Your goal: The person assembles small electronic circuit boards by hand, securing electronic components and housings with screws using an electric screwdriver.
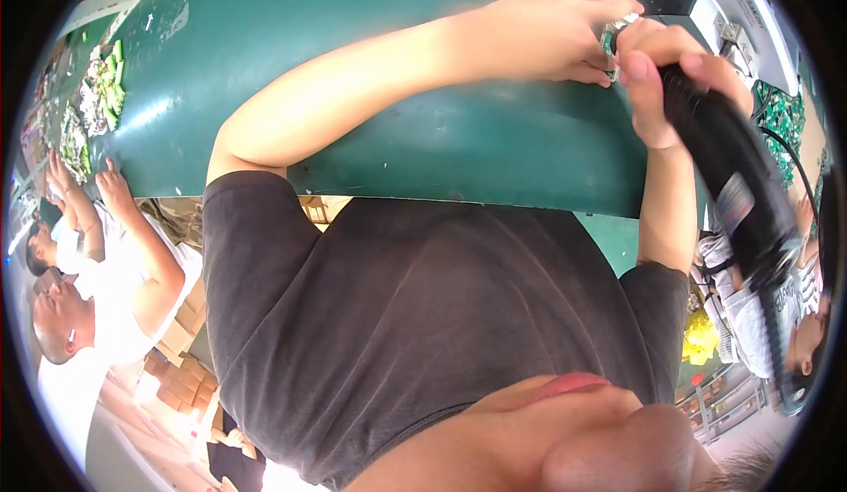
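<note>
My left hand [573,33] reaches across from the left, its fingers closed around the edges of a small green circuit board [606,49]. Pressed close beside it, my right hand [670,68] wraps round the front of a black electric screwdriver [728,165]. The tool slants down to the right, and a cord runs from its rear end. Its front end points toward the board, but my fingers hide the tip. Both hands are just above the green tabletop, at the upper right.
A white box-shaped device [745,33] stands right of my hands, with a black cable [798,161] near it. Several green circuit boards [781,126] lie in a heap beyond. Small green and white parts [104,90] lie far left. People sit at both sides.
</note>
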{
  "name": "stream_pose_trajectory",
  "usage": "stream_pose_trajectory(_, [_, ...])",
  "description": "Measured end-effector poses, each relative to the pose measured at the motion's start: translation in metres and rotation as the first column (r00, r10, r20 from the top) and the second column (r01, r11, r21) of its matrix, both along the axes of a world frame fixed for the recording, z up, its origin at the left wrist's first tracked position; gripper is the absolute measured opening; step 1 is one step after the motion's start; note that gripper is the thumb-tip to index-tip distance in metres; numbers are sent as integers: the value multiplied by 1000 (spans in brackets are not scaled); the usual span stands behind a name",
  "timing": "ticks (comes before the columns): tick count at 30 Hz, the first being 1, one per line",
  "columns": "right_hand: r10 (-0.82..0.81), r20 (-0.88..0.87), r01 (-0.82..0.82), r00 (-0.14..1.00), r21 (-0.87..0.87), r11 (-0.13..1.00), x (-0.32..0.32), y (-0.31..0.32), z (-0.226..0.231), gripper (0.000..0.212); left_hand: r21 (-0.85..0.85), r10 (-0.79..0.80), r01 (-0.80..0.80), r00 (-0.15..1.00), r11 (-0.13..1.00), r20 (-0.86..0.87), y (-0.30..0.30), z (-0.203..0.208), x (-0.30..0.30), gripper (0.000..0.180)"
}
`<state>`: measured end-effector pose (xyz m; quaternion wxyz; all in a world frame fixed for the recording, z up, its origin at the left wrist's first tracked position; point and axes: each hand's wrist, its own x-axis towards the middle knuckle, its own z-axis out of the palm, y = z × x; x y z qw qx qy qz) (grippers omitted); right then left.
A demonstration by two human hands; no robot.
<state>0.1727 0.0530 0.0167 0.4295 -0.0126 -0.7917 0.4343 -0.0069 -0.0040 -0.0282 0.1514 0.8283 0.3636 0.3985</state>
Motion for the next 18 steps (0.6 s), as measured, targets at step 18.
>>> stream_pose_trajectory(18, [-202, 38, 200, 979, -406, 892, 3, 22, 14, 45, -62, 621, -687, 688, 724, -377, 38, 107, -117, 35])
